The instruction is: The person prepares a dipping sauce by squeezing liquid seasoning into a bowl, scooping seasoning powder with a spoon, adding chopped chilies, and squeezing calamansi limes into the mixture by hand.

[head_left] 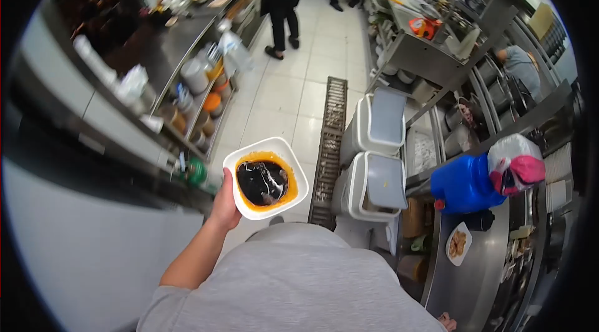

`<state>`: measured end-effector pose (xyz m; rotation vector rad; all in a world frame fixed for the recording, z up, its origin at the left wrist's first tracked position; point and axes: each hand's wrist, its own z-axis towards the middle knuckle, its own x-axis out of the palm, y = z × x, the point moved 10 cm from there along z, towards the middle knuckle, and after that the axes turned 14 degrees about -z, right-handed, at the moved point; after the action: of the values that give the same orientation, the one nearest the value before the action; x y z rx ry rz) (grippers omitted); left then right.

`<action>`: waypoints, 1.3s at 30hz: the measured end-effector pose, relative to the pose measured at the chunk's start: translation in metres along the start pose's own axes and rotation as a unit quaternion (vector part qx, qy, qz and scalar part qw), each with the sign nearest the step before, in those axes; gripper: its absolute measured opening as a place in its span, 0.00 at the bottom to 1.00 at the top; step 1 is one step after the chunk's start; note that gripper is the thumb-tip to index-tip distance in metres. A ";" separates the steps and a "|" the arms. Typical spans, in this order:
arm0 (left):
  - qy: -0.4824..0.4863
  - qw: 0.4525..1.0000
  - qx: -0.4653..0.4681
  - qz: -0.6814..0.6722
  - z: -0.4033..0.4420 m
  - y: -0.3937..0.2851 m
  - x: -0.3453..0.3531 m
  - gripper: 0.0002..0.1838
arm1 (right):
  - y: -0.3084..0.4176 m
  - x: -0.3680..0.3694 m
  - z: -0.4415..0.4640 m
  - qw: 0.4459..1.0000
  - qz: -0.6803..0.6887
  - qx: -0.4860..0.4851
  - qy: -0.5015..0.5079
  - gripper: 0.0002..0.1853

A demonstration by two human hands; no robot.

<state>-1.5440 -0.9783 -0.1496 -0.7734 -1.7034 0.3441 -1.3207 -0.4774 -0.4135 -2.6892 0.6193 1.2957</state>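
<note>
A white square bowl point(301, 180) holds dark liquid with an orange rim around it. My left hand point(226, 205) grips the bowl's left side, with the bowl held out in front of my grey shirt. At the bottom right, only a small part of my right hand point(447, 321) shows beside the steel counter point(458, 282); its fingers are too small and cut off to read. Farther up that counter lies a white dish point(452, 246) with pieces of food, near a blue jug point(465, 183).
Two white bins with grey lids point(385, 120) stand right of a floor drain grate point(329, 138). Shelves with containers point(212, 104) line the left. A person in dark trousers point(284, 14) stands ahead in the aisle, others farther back. Another person point(521, 70) is behind the right racks.
</note>
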 end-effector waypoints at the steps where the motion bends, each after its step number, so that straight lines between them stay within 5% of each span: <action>1: 0.004 1.000 -0.012 0.020 0.031 -0.008 0.006 0.36 | -0.001 0.007 0.004 0.998 0.018 0.034 0.046 0.14; 7: 0.031 0.999 -0.027 0.032 0.204 -0.043 0.058 0.36 | 0.055 -0.033 0.084 0.978 0.084 0.082 0.171 0.13; 16: 0.053 0.996 -0.072 0.010 0.442 -0.050 0.123 0.36 | 0.185 -0.248 0.284 0.947 -0.067 -0.068 0.307 0.11; 18: 0.054 0.994 -0.086 0.046 0.487 -0.050 0.135 0.39 | 0.191 -0.303 0.407 0.970 -0.162 -0.097 0.151 0.12; 19: 0.062 0.994 -0.078 0.050 0.510 -0.052 0.142 0.39 | 0.215 -0.383 0.430 0.986 -0.160 -0.052 0.003 0.12; 21: 0.090 0.992 -0.081 0.040 0.559 -0.053 0.168 0.35 | 0.280 -0.505 0.446 0.984 -0.109 -0.052 -0.128 0.13; 23: 0.105 0.988 -0.103 0.045 0.606 -0.052 0.194 0.36 | 0.341 -0.577 0.470 0.971 -0.060 -0.145 -0.180 0.13; 25: 0.141 0.979 -0.132 0.055 0.658 -0.044 0.218 0.36 | 0.366 -0.612 0.484 0.939 0.179 -0.194 -0.221 0.15; 27: 0.179 0.968 -0.165 0.070 0.712 -0.034 0.244 0.36 | 0.371 -0.598 0.515 0.924 0.194 -0.253 -0.213 0.17; 29: 0.207 0.956 -0.187 0.091 0.763 -0.025 0.278 0.36 | 0.339 -0.551 0.551 0.964 0.161 -0.172 -0.120 0.15; 32: 0.248 0.930 -0.247 0.109 0.831 0.001 0.324 0.36 | 0.270 -0.522 0.541 0.964 0.228 -0.044 -0.132 0.15; 37: 0.297 0.880 -0.339 0.149 0.904 0.072 0.414 0.37 | 0.164 -0.560 0.455 0.884 0.338 0.218 -0.239 0.14; 39: 0.336 0.852 -0.372 0.150 0.912 0.108 0.460 0.37 | 0.131 -0.589 0.409 0.813 0.383 0.306 -0.315 0.13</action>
<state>-2.4206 -0.4433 -0.1267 -1.5267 -1.0016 -0.3936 -1.9988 -0.3058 -0.2096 -1.3640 1.7187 1.6096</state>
